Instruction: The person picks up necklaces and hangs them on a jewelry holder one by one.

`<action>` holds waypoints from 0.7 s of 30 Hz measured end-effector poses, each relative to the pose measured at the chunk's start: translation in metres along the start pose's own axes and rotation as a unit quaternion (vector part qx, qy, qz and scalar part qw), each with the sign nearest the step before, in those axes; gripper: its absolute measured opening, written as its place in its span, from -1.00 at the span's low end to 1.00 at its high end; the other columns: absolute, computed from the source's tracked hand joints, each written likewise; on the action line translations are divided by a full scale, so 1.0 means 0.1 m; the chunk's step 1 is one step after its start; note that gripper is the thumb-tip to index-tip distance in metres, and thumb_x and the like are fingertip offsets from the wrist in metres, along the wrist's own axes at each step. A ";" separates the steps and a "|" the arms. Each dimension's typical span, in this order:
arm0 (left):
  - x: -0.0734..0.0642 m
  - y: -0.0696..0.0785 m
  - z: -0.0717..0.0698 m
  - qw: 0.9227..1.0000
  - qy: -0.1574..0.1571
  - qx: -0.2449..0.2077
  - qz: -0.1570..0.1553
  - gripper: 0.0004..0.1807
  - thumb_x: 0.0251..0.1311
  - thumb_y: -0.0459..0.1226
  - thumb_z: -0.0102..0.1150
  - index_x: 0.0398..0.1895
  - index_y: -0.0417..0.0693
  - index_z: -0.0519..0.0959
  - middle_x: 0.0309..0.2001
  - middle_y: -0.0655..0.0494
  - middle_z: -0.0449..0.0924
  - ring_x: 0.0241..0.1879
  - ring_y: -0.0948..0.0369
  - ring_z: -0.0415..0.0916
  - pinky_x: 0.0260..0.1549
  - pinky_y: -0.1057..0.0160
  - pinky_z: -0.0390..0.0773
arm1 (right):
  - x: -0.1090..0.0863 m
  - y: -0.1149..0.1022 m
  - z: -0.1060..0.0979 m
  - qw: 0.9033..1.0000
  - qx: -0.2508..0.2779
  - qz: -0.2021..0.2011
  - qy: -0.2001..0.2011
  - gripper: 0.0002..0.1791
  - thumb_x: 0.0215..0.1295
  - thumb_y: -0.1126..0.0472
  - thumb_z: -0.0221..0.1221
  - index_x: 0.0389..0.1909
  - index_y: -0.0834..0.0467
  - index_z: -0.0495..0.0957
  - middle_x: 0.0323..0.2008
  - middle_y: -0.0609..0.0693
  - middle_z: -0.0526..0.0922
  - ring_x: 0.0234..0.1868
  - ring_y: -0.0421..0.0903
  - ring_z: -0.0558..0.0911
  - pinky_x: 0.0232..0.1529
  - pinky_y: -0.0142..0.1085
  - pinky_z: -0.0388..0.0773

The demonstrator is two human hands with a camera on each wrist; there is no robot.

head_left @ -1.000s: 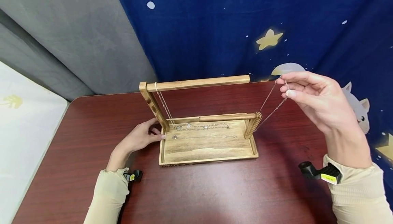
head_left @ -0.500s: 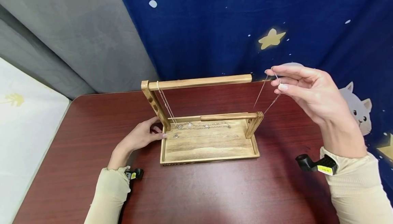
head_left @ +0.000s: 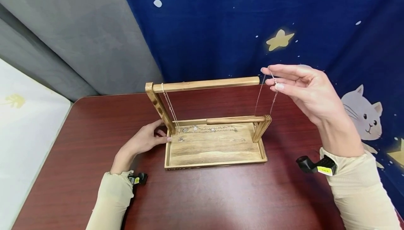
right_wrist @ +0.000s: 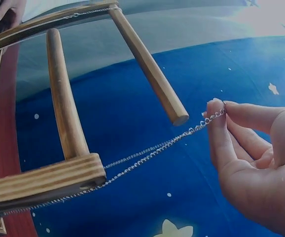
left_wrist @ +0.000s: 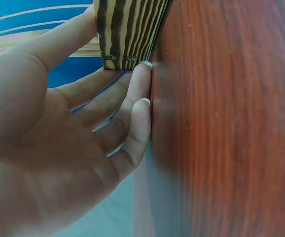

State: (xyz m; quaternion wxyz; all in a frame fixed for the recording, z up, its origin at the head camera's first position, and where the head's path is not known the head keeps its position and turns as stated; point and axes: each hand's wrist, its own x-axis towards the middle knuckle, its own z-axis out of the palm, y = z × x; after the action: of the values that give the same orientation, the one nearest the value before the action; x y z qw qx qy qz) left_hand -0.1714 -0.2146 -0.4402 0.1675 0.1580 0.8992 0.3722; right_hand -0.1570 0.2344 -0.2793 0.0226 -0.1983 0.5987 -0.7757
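Your right hand [head_left: 307, 93] pinches a thin silver necklace [right_wrist: 191, 131] with thumb and fingertips, only a small gap between them. The necklace hangs from them as a long loop, and in the head view its low end goes out of sight by the short post [head_left: 262, 128]; I can't tell if they touch. Just left of your fingertips is the loose end of the top bar [head_left: 205, 83], which runs sideways, with its tall post [head_left: 159, 112] far on the left. Your right hand is nearer that end. Your left hand [head_left: 143, 139] holds the stand's left side, thumb and fingers around it, near another necklace [head_left: 169, 103] hung there.
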 end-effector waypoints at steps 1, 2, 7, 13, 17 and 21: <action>0.00 0.00 0.00 1.000 0.000 0.000 0.000 -0.24 0.22 -0.14 0.38 0.39 -0.27 0.30 -0.22 0.00 0.68 -0.19 0.16 0.62 -0.20 0.18 0.52 | 0.01 0.00 0.01 1.000 -0.005 0.003 0.002 -0.49 0.20 0.70 0.12 0.22 0.51 0.43 0.13 0.27 0.60 0.02 0.10 0.68 0.02 -0.25 0.57; 0.00 0.00 0.00 1.000 0.000 0.000 -0.001 -0.24 0.22 -0.13 0.38 0.39 -0.27 0.30 -0.22 0.00 0.68 -0.19 0.16 0.62 -0.20 0.19 0.52 | 0.03 0.00 0.02 1.000 -0.007 0.004 0.003 -0.49 0.21 0.69 0.13 0.22 0.51 0.43 0.13 0.27 0.60 0.01 0.09 0.68 0.02 -0.25 0.57; 0.00 -0.01 0.00 1.000 0.000 0.000 -0.002 -0.23 0.22 -0.12 0.38 0.39 -0.27 0.30 -0.22 0.00 0.68 -0.19 0.16 0.63 -0.21 0.20 0.51 | 0.08 0.02 0.06 1.000 0.015 0.002 -0.016 -0.50 0.22 0.71 0.10 0.22 0.52 0.43 0.13 0.30 0.60 0.02 0.09 0.69 0.04 -0.23 0.55; -0.02 -0.02 0.01 1.000 -0.001 0.002 -0.013 -0.18 0.21 -0.11 0.39 0.43 -0.27 0.25 -0.22 0.03 0.69 -0.18 0.17 0.62 -0.18 0.18 0.51 | 0.13 0.05 0.11 0.999 0.028 -0.001 -0.041 -0.52 0.23 0.72 0.07 0.20 0.53 0.44 0.10 0.32 0.60 0.02 0.10 0.69 0.06 -0.21 0.54; -0.03 -0.03 0.02 1.000 -0.002 -0.001 -0.015 -0.17 0.22 -0.11 0.37 0.45 -0.27 0.23 -0.21 0.02 0.69 -0.18 0.18 0.62 -0.19 0.16 0.50 | 0.16 0.06 0.16 0.998 0.027 0.002 -0.049 -0.53 0.23 0.70 0.08 0.20 0.52 0.44 0.10 0.31 0.61 0.03 0.10 0.68 0.07 -0.21 0.55; -0.03 -0.02 0.01 1.000 0.000 -0.005 -0.014 -0.19 0.21 -0.12 0.38 0.43 -0.25 0.26 -0.23 0.03 0.68 -0.20 0.18 0.62 -0.20 0.15 0.51 | 0.17 0.06 0.20 0.999 0.023 0.006 -0.047 -0.56 0.24 0.68 0.10 0.16 0.51 0.47 0.08 0.28 0.63 0.04 0.07 0.68 0.08 -0.23 0.54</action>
State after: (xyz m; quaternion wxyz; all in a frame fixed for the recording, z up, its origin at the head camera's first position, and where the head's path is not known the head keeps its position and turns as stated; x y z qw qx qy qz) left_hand -0.1683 -0.2165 -0.4418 0.1736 0.1451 0.8995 0.3739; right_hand -0.1669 0.2101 -0.2767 0.0603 -0.2303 0.5802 -0.7789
